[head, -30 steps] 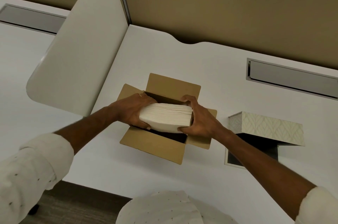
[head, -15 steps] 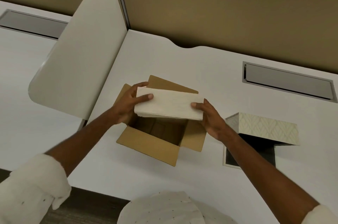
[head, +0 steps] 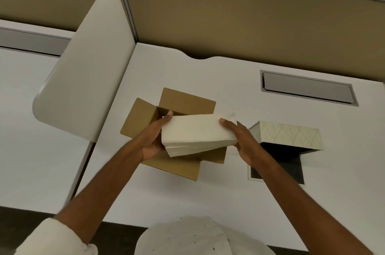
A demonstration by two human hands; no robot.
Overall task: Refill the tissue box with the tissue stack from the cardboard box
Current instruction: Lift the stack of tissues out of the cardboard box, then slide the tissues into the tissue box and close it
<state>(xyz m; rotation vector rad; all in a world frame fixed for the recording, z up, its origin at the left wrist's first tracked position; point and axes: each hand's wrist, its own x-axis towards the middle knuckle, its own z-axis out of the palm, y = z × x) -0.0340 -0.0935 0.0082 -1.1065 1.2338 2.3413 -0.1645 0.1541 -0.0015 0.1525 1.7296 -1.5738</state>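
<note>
A white tissue stack point(head: 198, 133) is held in the air above the open brown cardboard box point(head: 183, 102), tilted slightly down to the left. My left hand point(head: 153, 140) grips its left end and my right hand point(head: 242, 140) grips its right end. The stack hides most of the cardboard box's opening. To the right on the desk stands the tissue box point(head: 291, 136), pale with a leaf pattern, its open dark side facing me and a flap lying flat in front of it.
The white desk point(head: 208, 192) ends at a tan partition wall behind. A white curved divider panel point(head: 83, 79) rises at the left. A grey cable tray cover point(head: 308, 88) is set in the desk at the back right. The desk's front edge is near my body.
Both hands have lifted the tissue stack out of the cardboard box and carried it up and toward the right, nearer to me. The cardboard box and the tissue box stay in place.
</note>
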